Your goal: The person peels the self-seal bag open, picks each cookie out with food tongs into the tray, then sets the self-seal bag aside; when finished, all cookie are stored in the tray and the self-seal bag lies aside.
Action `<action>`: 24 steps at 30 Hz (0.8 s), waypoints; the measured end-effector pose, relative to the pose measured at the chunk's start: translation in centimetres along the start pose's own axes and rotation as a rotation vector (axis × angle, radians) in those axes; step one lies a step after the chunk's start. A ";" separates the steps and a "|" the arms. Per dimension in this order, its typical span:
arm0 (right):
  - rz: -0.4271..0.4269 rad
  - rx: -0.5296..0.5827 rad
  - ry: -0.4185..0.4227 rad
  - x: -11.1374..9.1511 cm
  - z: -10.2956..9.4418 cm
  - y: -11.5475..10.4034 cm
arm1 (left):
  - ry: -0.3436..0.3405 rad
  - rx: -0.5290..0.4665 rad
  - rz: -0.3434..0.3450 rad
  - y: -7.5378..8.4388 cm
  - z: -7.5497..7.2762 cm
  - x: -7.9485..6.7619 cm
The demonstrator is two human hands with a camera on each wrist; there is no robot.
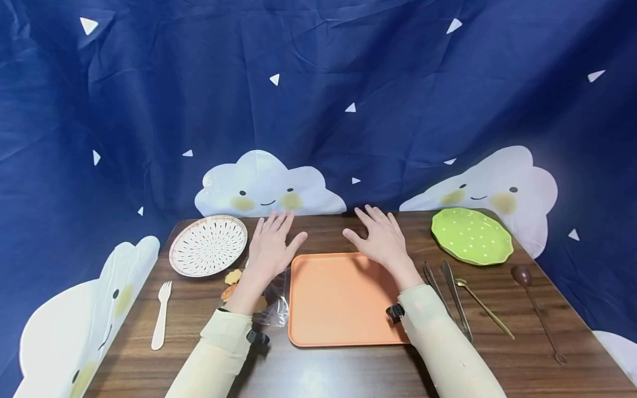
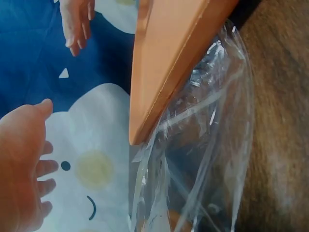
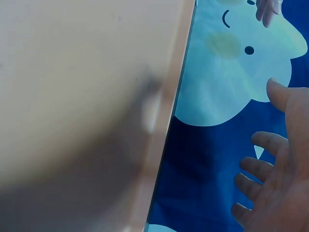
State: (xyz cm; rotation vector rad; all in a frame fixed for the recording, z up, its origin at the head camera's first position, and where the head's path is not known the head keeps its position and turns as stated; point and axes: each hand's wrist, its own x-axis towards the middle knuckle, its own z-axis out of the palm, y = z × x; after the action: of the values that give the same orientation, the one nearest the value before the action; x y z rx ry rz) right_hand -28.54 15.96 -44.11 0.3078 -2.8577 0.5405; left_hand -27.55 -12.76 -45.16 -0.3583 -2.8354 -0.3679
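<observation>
An orange rectangular tray [image 1: 343, 301] lies at the middle of the table. My left hand [image 1: 271, 249], fingers spread, hovers left of the tray with nothing in it. Beneath that forearm is a clear plastic bag [image 1: 276, 304] with several cookie-like pieces [image 1: 233, 277], partly hidden by the arm. My right hand [image 1: 382, 240] is over the tray's far right part, fingers straight and apart, holding nothing. In the left wrist view the bag [image 2: 207, 130] lies against the tray's edge [image 2: 169, 72]. The right wrist view shows the right hand [image 3: 275, 169] beyond the tray rim [image 3: 166, 116].
A white patterned plate [image 1: 209, 246] and a white fork [image 1: 161, 315] lie at left. On the right are a green dotted plate [image 1: 471, 236], metal tongs [image 1: 455, 301], a gold spoon [image 1: 485, 307] and a dark brown spoon [image 1: 537, 315]. A blue cloud-print curtain [image 1: 318, 110] hangs behind.
</observation>
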 end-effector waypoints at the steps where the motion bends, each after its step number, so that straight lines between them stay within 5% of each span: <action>1: 0.000 0.002 -0.003 0.0 0.0 0.0 | -0.002 0.004 0.000 0.0 0.0 0.0; 16: -0.011 0.011 -0.032 -0.4 0.4 -0.4 | 0.002 -0.003 -0.011 -0.3 -0.3 -1.0; 24: -0.057 0.104 -0.128 -1.6 -0.4 -2.6 | -0.080 -0.047 -0.045 0.1 -0.9 -3.1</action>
State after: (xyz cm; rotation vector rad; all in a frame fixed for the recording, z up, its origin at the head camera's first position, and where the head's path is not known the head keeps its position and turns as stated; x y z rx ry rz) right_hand -26.34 13.98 -43.26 0.4564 -2.9378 0.6831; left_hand -24.46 -13.55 -45.16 -0.3256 -2.9207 -0.4396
